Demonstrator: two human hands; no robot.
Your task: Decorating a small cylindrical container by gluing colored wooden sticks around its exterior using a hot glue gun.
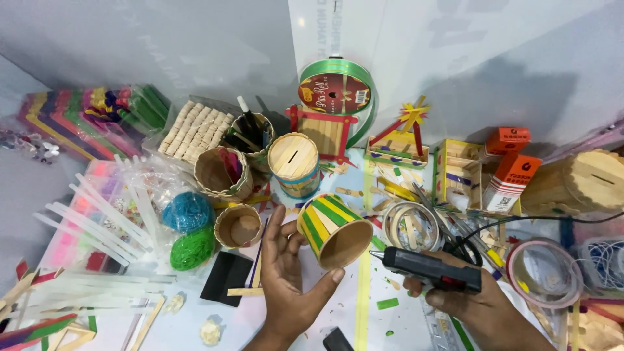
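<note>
Above cluttered table (pixel 195 325), left hand (pixel 286 286) cradling striped cup (pixel 333 229), right hand (pixel 474 305) gripping glue gun (pixel 429 268)

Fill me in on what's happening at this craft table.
A person's left hand holds a striped stick cup tilted on its side, open end toward the camera. The right hand grips a black glue gun, nozzle pointing at the cup but not touching it. Around them sit other stick-built pots, glue sticks and a green ribbon roll.
</note>
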